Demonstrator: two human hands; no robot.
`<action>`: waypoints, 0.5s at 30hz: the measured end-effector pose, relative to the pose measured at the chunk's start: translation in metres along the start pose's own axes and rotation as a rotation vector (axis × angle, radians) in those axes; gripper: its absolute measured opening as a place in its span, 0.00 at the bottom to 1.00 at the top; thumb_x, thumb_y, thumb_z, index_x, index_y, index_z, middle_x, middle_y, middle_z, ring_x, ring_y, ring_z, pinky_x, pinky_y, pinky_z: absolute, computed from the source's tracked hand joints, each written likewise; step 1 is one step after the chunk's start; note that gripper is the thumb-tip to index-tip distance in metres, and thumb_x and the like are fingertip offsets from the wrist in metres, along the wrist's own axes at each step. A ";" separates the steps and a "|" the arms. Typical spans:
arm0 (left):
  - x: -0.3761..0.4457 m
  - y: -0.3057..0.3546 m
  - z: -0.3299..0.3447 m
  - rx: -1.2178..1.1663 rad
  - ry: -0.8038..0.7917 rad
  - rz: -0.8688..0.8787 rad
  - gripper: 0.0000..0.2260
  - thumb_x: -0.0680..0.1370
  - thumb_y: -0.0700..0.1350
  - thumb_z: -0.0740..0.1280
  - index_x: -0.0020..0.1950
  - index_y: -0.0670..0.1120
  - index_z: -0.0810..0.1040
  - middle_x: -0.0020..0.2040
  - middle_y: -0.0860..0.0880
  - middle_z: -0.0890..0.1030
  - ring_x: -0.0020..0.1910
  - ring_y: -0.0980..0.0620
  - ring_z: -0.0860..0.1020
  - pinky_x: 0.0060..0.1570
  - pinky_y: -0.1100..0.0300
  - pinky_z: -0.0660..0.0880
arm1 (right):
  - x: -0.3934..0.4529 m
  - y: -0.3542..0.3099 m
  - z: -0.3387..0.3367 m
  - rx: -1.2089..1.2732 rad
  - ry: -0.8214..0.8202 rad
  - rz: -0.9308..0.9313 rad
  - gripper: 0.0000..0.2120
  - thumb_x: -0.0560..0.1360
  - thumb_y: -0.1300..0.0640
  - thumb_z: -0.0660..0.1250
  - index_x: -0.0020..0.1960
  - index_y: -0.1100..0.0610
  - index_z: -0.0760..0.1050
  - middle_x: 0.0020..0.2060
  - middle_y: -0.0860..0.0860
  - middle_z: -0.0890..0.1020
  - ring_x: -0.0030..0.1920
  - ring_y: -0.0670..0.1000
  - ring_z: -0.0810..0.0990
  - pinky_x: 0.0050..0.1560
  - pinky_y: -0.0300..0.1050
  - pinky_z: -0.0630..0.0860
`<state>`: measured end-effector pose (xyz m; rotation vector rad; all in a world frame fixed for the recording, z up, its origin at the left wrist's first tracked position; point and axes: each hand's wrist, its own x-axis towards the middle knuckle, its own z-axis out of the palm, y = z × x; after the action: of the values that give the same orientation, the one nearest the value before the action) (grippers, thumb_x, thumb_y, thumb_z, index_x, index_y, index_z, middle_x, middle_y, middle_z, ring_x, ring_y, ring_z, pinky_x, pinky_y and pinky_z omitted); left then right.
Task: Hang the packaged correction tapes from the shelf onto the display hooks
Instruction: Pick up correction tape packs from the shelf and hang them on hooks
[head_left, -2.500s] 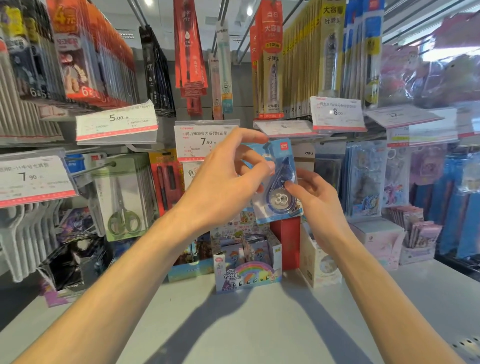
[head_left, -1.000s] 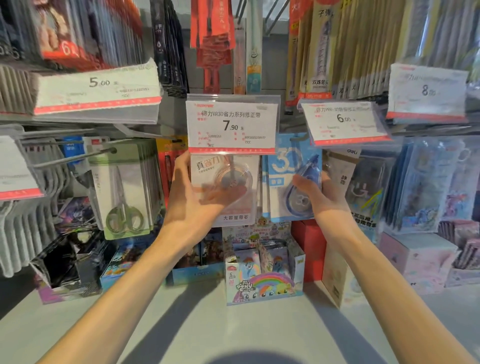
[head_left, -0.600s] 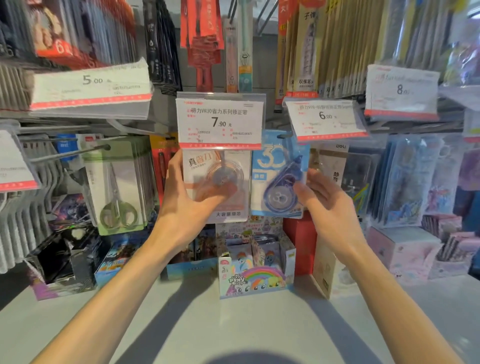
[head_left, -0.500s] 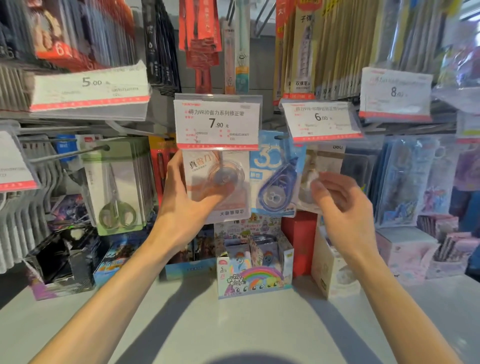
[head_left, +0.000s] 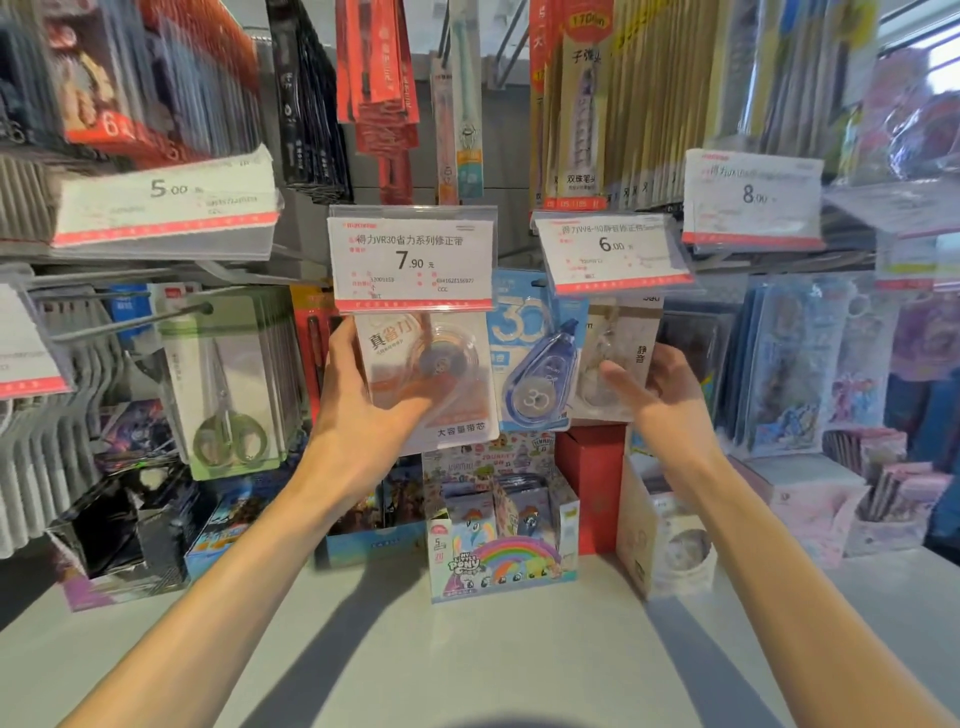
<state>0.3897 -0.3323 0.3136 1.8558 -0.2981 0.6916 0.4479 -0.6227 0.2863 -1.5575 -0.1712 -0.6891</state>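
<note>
A blue packaged correction tape (head_left: 535, 374) hangs from a hook between the 7.90 price tag (head_left: 413, 260) and the 6.00 price tag (head_left: 613, 252). Left of it hangs a white and orange correction tape pack (head_left: 452, 358) below the 7.90 tag; my left hand (head_left: 363, 415) grips its left edge, thumb across the front. My right hand (head_left: 670, 400) hovers with relaxed fingers in front of a beige correction tape pack (head_left: 623, 332) under the 6.00 tag, apart from the blue pack.
Packaged scissors (head_left: 228, 395) hang at the left beside a bare hook (head_left: 135, 322). On the grey shelf (head_left: 467, 649) stand a rainbow pony card box (head_left: 504, 551), a red box (head_left: 592, 478) and a cream box (head_left: 660, 540). Pen packs hang above.
My right hand has let go of the blue pack, which now hangs on its hook, and has moved right to the beige pack. My left hand stays on the white pack.
</note>
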 end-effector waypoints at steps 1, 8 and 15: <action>0.000 0.000 0.000 -0.002 0.000 0.002 0.53 0.57 0.80 0.71 0.76 0.67 0.53 0.73 0.54 0.73 0.69 0.50 0.73 0.63 0.51 0.68 | 0.000 -0.001 -0.001 0.014 -0.008 0.006 0.23 0.74 0.50 0.78 0.66 0.51 0.74 0.53 0.46 0.87 0.54 0.45 0.86 0.59 0.48 0.80; 0.000 -0.003 -0.001 0.004 0.012 0.007 0.46 0.64 0.74 0.74 0.75 0.68 0.53 0.69 0.60 0.74 0.66 0.54 0.74 0.60 0.53 0.67 | -0.011 -0.015 -0.026 0.040 -0.051 -0.046 0.15 0.76 0.51 0.74 0.61 0.50 0.77 0.42 0.43 0.89 0.41 0.42 0.87 0.39 0.34 0.79; -0.001 -0.005 -0.002 0.037 0.018 0.012 0.44 0.66 0.72 0.73 0.75 0.67 0.53 0.70 0.57 0.74 0.64 0.54 0.74 0.60 0.53 0.65 | -0.015 -0.016 -0.036 0.014 -0.086 -0.039 0.13 0.79 0.53 0.72 0.62 0.51 0.78 0.48 0.45 0.89 0.46 0.44 0.87 0.41 0.32 0.79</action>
<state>0.3910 -0.3289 0.3103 1.8831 -0.2872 0.7260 0.4160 -0.6504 0.2903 -1.5750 -0.2705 -0.6510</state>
